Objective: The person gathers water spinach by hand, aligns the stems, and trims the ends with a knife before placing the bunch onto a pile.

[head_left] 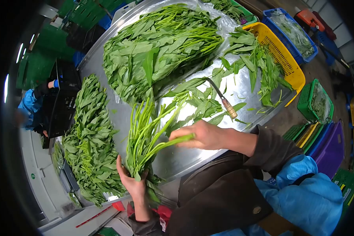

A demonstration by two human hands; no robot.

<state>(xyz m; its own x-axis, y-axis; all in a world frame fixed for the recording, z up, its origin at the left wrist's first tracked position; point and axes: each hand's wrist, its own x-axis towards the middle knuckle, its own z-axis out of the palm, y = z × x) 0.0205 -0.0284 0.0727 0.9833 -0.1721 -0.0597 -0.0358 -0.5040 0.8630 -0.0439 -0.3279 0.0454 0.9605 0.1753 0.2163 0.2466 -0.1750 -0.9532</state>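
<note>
My left hand is wrapped round the leafy lower part of a bunch of green stems, which it holds over the metal table's near edge. In my right hand, the fingers are pinched on a few stems whose cut ends stick out to the right; their other ends run into the bunch. Just beyond my right hand, a curved sickle with a wooden handle lies on loose leaves. A large heap of leafy greens rests on plastic sheeting at the back of the metal table.
More greens are piled along the left. A yellow crate stands at the table's right edge, with a blue crate and a green crate beyond. Another person in blue is by a black crate at far left.
</note>
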